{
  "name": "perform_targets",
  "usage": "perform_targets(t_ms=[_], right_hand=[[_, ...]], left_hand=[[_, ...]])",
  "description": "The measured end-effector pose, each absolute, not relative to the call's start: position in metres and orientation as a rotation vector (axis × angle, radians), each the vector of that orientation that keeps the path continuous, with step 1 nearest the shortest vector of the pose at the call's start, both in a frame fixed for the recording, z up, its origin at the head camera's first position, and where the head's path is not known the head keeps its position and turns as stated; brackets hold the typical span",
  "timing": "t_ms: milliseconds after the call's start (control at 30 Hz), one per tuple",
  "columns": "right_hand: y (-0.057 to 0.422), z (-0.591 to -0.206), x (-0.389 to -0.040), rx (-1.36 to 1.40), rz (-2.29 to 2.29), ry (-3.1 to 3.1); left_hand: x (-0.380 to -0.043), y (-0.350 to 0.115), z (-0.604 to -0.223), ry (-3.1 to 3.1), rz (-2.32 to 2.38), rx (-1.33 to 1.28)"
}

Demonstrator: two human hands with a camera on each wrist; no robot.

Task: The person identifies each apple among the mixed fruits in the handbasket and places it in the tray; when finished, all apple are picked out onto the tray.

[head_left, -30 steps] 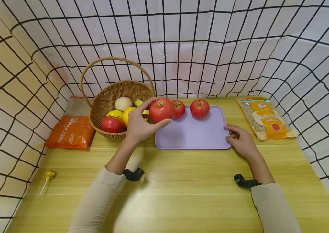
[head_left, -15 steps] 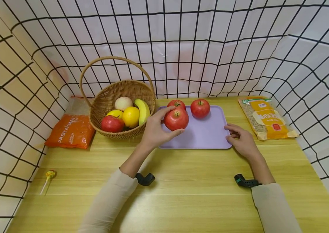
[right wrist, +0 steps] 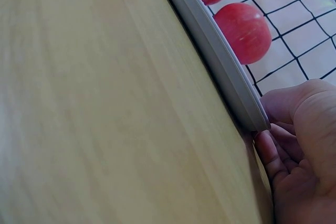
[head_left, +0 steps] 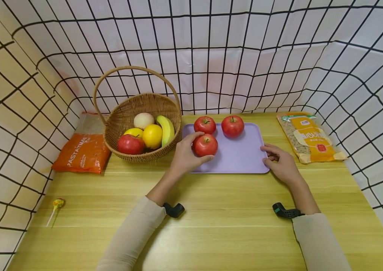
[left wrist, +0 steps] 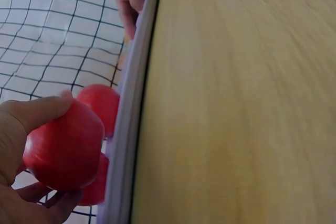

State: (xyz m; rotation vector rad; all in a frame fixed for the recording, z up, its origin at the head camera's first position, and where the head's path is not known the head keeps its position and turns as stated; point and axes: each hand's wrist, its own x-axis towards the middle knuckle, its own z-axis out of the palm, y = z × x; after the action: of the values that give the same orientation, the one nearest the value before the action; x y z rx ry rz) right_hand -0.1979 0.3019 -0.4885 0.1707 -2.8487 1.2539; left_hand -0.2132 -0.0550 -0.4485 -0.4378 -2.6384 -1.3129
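My left hand (head_left: 189, 153) grips a red tomato (head_left: 205, 145) over the left part of the lilac tray (head_left: 242, 158). In the left wrist view, thumb and fingers lie on opposite sides of this tomato (left wrist: 65, 145). Two more tomatoes rest along the tray's back: one (head_left: 205, 124) just behind the gripped one, another (head_left: 232, 126) to its right. My right hand (head_left: 281, 163) holds the tray's right edge. The right wrist view shows its thumb (right wrist: 286, 103) at the rim, with curled fingers lower down beside the tray's end.
Left of the tray stands a wicker basket (head_left: 157, 98) with a banana (head_left: 166, 130), a red apple (head_left: 131, 144), yellow fruit and a pale round one. An orange pasta bag (head_left: 83, 152), a lollipop (head_left: 57, 205) and a grain bag (head_left: 310, 137) lie around; black-lined white sheeting encloses the table.
My left hand has carried the tomato rightward from beside the basket, then down to the tray's left part. The right hand has stayed at the tray's edge.
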Motion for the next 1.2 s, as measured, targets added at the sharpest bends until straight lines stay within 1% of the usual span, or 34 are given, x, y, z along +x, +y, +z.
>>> perform_targets(t_ms=[367, 767, 967, 1200], right_hand=[[0.301, -0.489, -0.198, 0.176, 1.279, -2.837], [0.303, -0.490, -0.198, 0.174, 1.274, -2.840], [0.303, -0.490, -0.198, 0.178, 1.283, -2.836], [0.303, -0.490, -0.199, 0.188, 1.276, -2.832]], left_hand=[[-0.217, -0.054, -0.462, -2.694, -1.311, -0.434], [-0.216, -0.058, -0.463, -2.721, -1.317, -0.471], [-0.211, -0.066, -0.456, -2.754, -1.273, -0.515], [-0.197, -0.072, -0.437, -2.744, -1.184, -0.575]])
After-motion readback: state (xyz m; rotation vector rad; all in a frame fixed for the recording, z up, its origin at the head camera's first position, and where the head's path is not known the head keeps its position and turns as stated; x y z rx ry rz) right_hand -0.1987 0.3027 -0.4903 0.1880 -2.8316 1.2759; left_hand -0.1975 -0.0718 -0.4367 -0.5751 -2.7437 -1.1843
